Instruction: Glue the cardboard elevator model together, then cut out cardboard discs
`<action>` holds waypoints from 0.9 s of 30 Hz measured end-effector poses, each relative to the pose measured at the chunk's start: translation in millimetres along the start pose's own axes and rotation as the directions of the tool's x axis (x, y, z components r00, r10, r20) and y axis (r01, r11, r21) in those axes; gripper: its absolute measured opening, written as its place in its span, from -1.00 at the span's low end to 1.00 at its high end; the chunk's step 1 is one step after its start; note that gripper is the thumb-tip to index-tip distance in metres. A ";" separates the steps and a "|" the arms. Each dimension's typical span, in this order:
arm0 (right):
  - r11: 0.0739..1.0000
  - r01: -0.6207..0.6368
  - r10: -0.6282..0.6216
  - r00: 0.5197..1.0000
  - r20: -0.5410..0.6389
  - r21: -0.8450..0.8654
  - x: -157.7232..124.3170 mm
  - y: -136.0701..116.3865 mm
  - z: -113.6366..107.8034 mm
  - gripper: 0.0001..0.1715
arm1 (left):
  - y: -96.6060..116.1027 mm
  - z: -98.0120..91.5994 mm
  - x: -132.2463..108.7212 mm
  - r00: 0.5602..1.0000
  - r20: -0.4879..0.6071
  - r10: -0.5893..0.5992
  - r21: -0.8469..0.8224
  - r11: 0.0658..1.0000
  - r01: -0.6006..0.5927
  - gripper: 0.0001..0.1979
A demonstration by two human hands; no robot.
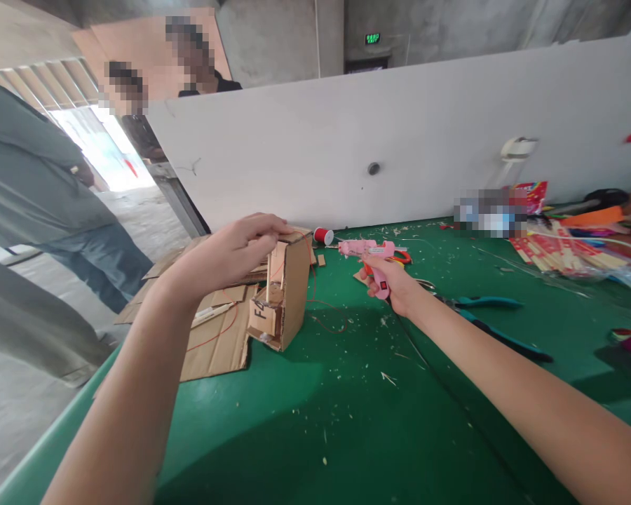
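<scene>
My left hand (242,242) reaches over the top of a small upright cardboard box (294,294), its fingers stretched out and resting at the upper edge. The box's side toward the left is open, showing a thin stick and an inner cardboard piece (263,318) with letters on it. Red thread runs around the box and trails onto the table. In my right hand (394,280) is a pink hot glue gun (358,248), gripped by its handle, nozzle pointing left toward the box but apart from it. A dark cord drops from the handle.
Flat cardboard sheets (215,354) lie left of the box. Behind it stands a red thread spool (323,236). Pliers with teal handles (491,302) and orange-handled scissors (402,257) lie near my right hand. Wooden sticks (552,249) pile up at right. A person (47,168) stands at left.
</scene>
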State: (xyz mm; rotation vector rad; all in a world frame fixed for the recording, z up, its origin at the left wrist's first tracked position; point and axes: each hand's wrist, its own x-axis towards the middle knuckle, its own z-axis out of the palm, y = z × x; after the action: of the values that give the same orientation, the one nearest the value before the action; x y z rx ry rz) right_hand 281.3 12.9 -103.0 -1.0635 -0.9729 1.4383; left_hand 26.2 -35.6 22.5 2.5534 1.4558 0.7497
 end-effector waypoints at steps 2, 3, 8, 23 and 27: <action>1.000 0.005 -0.005 1.000 0.004 -0.013 0.0 0.4 -0.5 -0.70 | 0.1 -0.2 -0.2 1.000 0.003 -0.006 0.005 1.000 0.006 -0.65; 1.000 0.007 -0.007 1.000 0.006 -0.021 0.2 0.9 -0.7 -0.70 | 0.3 -0.4 -0.2 1.000 0.004 -0.009 0.007 1.000 0.009 -0.66; 0.996 0.056 -0.055 0.998 0.016 -0.074 1.0 4.0 -1.2 -0.71 | 0.8 -0.6 -0.4 1.000 0.004 -0.007 0.013 1.000 0.007 -0.65; 0.995 0.096 -0.093 0.992 0.089 -0.026 -2.3 2.8 2.7 -0.72 | -0.6 0.2 -0.5 1.000 0.005 -0.002 -0.005 1.000 0.002 -0.65; 0.989 0.144 -0.140 0.985 0.102 -0.035 0.4 -0.2 0.6 -0.67 | -1.4 0.6 -0.4 1.000 0.009 -0.009 -0.024 1.000 0.010 -0.65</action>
State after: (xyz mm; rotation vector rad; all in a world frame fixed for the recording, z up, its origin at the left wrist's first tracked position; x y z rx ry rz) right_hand 280.7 13.4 -102.6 -0.9405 -1.1316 1.3688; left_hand 25.2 -35.1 21.4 2.5271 1.4463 0.7482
